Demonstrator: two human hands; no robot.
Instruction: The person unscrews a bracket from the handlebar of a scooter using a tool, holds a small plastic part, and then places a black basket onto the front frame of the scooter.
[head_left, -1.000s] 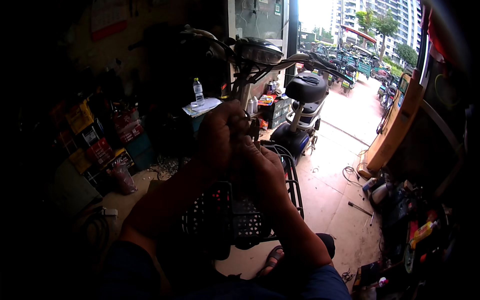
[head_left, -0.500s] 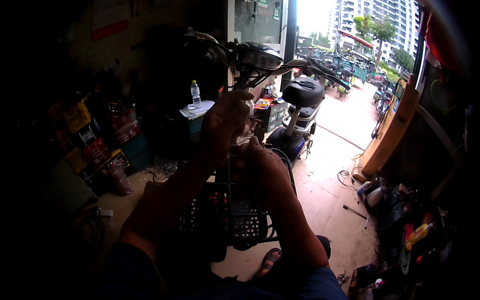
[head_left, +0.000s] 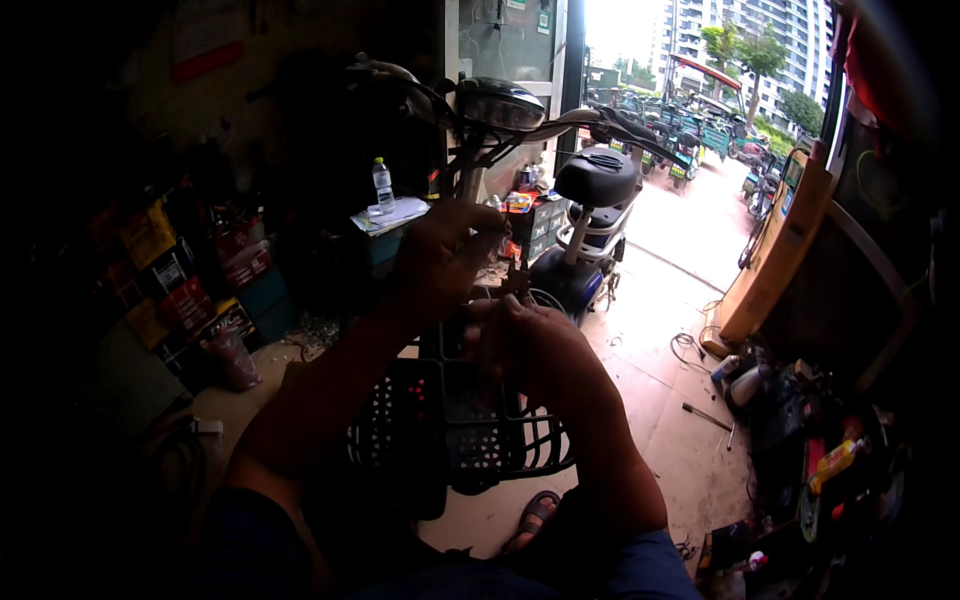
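In front of me is an electric scooter with a rounded headlight (head_left: 502, 106), wide handlebars (head_left: 575, 120) and a black saddle (head_left: 600, 178). A dark slatted basket (head_left: 475, 440) is at its front, below my hands. My right hand (head_left: 535, 345) is closed, thumb uppermost, on a small dark metal piece (head_left: 516, 277) that sticks up with a narrow tip; its kind is unclear. Just above and to the left, my left hand (head_left: 445, 250) is raised with curled fingers. Shadow hides whatever its fingertips hold.
A water bottle (head_left: 383, 188) stands on papers on a low surface at left. Stacked boxes (head_left: 190, 300) fill the dark left side. Tools and bottles (head_left: 745, 385) clutter the right floor, near a yellow upright panel (head_left: 775, 260). Parked vehicles (head_left: 700, 130) show beyond the doorway.
The hands have moved a little apart, and the small dark piece above my right hand now shows more plainly. The scooter sits slightly further left and higher in view.
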